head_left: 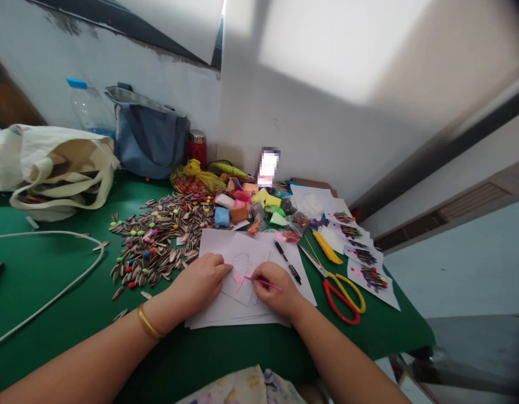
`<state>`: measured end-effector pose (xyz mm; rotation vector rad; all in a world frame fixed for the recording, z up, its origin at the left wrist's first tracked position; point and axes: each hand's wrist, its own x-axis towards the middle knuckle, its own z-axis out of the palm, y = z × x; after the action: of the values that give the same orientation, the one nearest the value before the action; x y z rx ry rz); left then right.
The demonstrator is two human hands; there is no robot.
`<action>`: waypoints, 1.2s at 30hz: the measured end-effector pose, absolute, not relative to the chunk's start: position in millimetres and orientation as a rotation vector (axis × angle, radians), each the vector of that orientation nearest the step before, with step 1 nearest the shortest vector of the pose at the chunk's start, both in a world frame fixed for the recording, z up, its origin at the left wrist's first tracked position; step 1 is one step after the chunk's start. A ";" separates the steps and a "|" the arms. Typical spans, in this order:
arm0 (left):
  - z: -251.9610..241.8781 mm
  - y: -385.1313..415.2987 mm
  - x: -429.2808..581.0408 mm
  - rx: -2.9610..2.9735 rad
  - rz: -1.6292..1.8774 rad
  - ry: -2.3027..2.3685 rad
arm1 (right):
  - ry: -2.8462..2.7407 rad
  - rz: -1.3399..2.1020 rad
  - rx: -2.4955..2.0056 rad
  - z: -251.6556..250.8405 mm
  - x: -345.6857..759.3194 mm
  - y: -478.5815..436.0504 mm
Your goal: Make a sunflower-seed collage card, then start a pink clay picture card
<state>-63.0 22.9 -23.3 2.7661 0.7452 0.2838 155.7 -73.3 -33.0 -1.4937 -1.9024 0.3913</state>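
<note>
A small white sheet (229, 292) with a dotted, rounded drawing (242, 261) lies on a stack of larger white paper (209, 314). A pointed patch of pink clay (239, 280) covers the drawing's lower end. My left hand (204, 280) rests on the sheet's left side, fingertips pressing it beside the drawing. In my right hand (276, 289) is a thin pink stick tool (274, 285), gripped like a pen. Its tip is at the right edge of the pink clay. Some of the right fingers are hidden under the hand.
Loose sunflower seeds (158, 241) with coloured beads spread to the left. Coloured clay packs (239, 213) and a phone (268, 167) stand behind. Right are a black pen (288, 262), scissors (343, 300), a yellow cutter (327, 247) and seed-covered cards (373, 278). Bags (150, 137) and a cable (74, 286) lie left.
</note>
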 end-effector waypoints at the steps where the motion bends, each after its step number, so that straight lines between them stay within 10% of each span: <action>1: -24.0 23.0 -62.9 2.761 0.293 0.746 | -1.909 0.380 -1.485 -32.4 155.2 -73.5; 36: -21.0 24.8 -62.0 2.893 0.253 0.752 | -2.119 0.123 -1.568 -28.9 160.6 -73.8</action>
<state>-62.0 24.8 -21.0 2.8928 0.7521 0.2528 160.6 -73.8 -28.9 -1.5678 -2.1189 0.1227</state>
